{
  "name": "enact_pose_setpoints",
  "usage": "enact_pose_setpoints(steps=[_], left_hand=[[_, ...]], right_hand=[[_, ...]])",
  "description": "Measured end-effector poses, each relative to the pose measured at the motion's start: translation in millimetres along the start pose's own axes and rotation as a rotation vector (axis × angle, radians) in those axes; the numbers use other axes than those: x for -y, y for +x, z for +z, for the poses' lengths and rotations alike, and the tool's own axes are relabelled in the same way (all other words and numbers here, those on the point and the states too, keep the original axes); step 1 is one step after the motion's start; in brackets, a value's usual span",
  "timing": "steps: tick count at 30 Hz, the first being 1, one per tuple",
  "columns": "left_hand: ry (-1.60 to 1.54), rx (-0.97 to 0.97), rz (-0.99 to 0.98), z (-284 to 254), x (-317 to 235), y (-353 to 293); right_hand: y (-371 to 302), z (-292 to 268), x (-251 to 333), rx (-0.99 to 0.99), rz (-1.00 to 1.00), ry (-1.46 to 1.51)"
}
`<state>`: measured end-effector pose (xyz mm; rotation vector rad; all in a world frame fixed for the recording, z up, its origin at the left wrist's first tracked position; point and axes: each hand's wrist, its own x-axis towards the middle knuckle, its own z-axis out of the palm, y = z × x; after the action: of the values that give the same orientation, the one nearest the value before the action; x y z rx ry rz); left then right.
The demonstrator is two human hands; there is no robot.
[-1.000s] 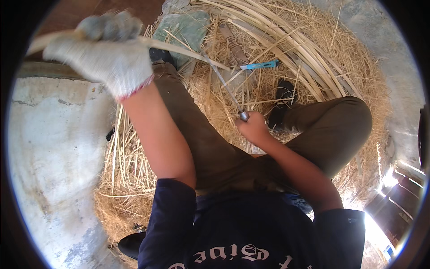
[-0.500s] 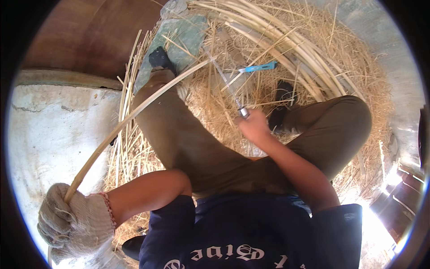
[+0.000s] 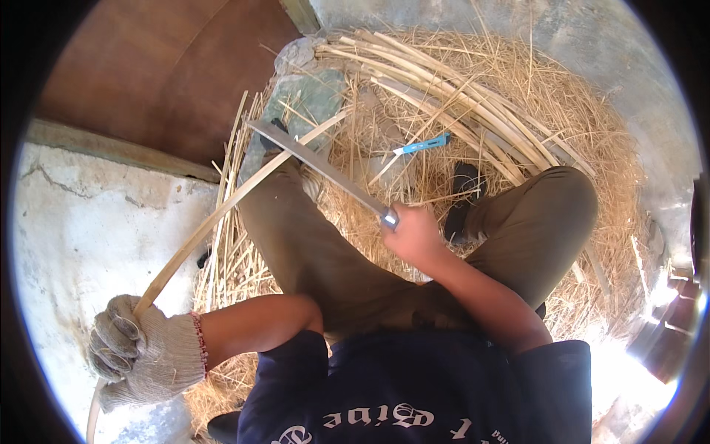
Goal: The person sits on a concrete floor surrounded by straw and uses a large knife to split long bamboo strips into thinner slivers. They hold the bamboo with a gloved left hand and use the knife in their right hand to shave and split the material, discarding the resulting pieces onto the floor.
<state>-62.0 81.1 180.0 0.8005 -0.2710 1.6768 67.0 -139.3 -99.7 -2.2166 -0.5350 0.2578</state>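
Note:
My left hand, in a knitted glove, is closed around a long split bamboo strip. The strip slants up and right across my bent left leg, and its tail hangs below the glove. My bare right hand grips the handle of a long-bladed knife, most of the handle hidden by the fingers. Its blade points up and left and crosses the strip near the strip's far end, above my left shin. Whether blade and strip touch there I cannot tell.
A blue utility knife lies on straw-like shavings beyond my right hand. Several long bamboo strips curve behind it. A greenish slab lies by my left foot. At left stand a pale wall and a brown panel.
The long knife has swung left, its blade now broad side in view and across the strip. My left hand and the strip appear slightly further right and higher.

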Motion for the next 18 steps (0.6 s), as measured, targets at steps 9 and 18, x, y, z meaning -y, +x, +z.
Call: enact_pose_setpoints(steps=[9,18], left_hand=[[0.029,0.050,-0.041,-12.2,-10.2,8.3],[-0.078,0.182,-0.215,0.9,15.7,-1.8]], right_hand=[[1.0,-19.3,22.0,-0.033,-0.271,0.055],[-4.7,-16.0,8.7,0.052,0.072,-0.007]])
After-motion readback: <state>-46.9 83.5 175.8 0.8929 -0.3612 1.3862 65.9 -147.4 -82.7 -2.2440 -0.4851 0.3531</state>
